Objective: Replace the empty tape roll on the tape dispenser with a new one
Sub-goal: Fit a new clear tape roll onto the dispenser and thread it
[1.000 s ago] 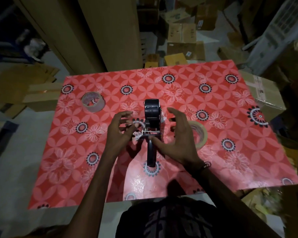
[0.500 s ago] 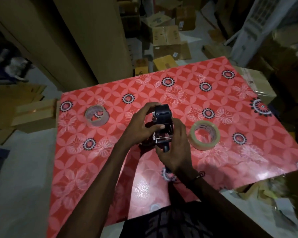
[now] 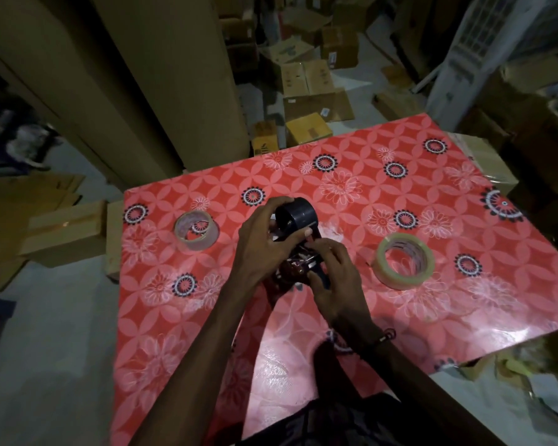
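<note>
A: Noting position. Holding tape dispenser [image 3: 298, 239] above red patterned table [image 3: 368, 317], near centre, both hands on it. Black hub at 12 o'clock of the dispenser looking bare; no tape visibly wound on it.

B: Logging grips. Left hand [image 3: 264, 249] wrapping around the body from 9 o'clock, fingers curling closed over the frame just below the hub. Right hand [image 3: 339, 284] closing on the handle end at 5 o'clock, fingertips [image 3: 322, 246] pinching at something small near the metal blade area; exactly what, not resolvable in this light.

A: Locating rolls. Thin, nearly spent roll [image 3: 196, 230] lying flat at 9 o'clock, well apart. Full roll [image 3: 406, 260] lying flat at 3 o'clock, near the right hand, not touching.

B: Judging handling. Dispenser probably rigid plastic and metal, light, sharp at the cutter; keeping fingers off the teeth. Full roll likely stiff, moderately heavy, slick on the outer face, sticky at the loose end. Taking it by the rim, thumb inside the core, then pressing square onto the hub.
</note>
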Motion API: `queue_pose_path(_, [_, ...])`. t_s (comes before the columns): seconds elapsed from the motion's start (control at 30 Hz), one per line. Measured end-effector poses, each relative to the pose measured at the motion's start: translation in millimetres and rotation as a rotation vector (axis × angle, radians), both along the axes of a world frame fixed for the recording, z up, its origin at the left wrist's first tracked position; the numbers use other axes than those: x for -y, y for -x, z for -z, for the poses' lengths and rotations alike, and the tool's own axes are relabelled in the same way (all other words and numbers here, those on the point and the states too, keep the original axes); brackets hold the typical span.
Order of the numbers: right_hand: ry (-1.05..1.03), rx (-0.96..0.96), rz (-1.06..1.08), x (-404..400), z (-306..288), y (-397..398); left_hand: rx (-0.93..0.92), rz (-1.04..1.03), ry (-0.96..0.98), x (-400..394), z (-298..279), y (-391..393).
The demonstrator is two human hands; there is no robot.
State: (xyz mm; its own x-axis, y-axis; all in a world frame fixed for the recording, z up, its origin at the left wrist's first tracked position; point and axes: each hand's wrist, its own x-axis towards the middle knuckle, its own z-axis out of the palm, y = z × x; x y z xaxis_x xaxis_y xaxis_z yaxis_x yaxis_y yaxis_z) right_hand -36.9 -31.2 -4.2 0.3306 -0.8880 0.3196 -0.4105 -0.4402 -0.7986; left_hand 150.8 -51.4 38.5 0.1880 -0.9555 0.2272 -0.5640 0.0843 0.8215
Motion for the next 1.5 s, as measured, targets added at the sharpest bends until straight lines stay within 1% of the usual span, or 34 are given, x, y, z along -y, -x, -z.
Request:
queue_pose_path(0.13, [0.046, -0.054, -0.05, 15.0, 10.4, 5.5, 0.036, 0.031, -0.042, 2.2, 1.3, -14.9])
queue_pose_path(0.2, [0.056, -0.032, -0.078, 23.2, 10.2, 11.3, 0.034, 0.019, -0.067, 2.5, 5.2, -23.5])
queue_pose_path(0.33, [0.039, 0.065, -0.136, 38.1, 0.9, 20.3, -0.059, -0.007, -0.183, -4.2, 14.2, -32.0])
queue_pose_path(0.4, [-0.014, 0.097, -0.149, 46.9, -2.6, 23.3, -0.126, -0.009, -0.224, -8.1, 18.8, -32.0])
queue_pose_path(0.47, [-0.071, 0.114, -0.176, 56.4, -2.6, 26.3, -0.143, -0.02, -0.235, -10.2, 20.6, -32.6])
queue_pose_path(0.53, [-0.106, 0.122, -0.213, 64.5, 0.6, 30.6, -0.134, -0.009, -0.265, -12.5, 19.1, -35.0])
queue_pose_path(0.63, [-0.191, 0.147, -0.209, 69.9, 4.3, 35.7, -0.109, 0.024, -0.316, -17.9, 16.0, -38.0])
queue_pose_path(0.83, [-0.33, 0.143, -0.169, 68.0, 12.6, 33.9, -0.083, -0.047, -0.346, -21.7, 25.7, -37.4])
queue_pose_path(1.0, [-0.28, 0.068, -0.087, 55.3, 11.3, 35.8, -0.07, -0.022, -0.441, -12.7, 17.7, -32.8])
queue_pose_path(1.1, [-0.252, 0.046, -0.059, 45.6, 14.8, 40.1, -0.001, 0.05, -0.516, -5.2, 10.5, -33.7])
queue_pose_path(1.17, [-0.268, 0.018, -0.061, 41.4, 17.7, 41.3, 0.053, 0.112, -0.544, 0.1, 7.3, -35.1])
queue_pose_path(1.3, [-0.308, 0.005, -0.059, 38.8, 20.5, 42.7, 0.078, 0.193, -0.567, 11.7, 8.3, -34.9])
queue_pose_path(1.4, [-0.296, -0.063, -0.067, 42.6, 13.3, 43.8, 0.113, 0.216, -0.564, 14.5, 8.5, -31.8])
queue_pose_path(1.5, [-0.286, -0.054, -0.114, 46.2, -0.8, 52.5, 0.104, 0.209, -0.537, 7.3, 4.7, -25.5])
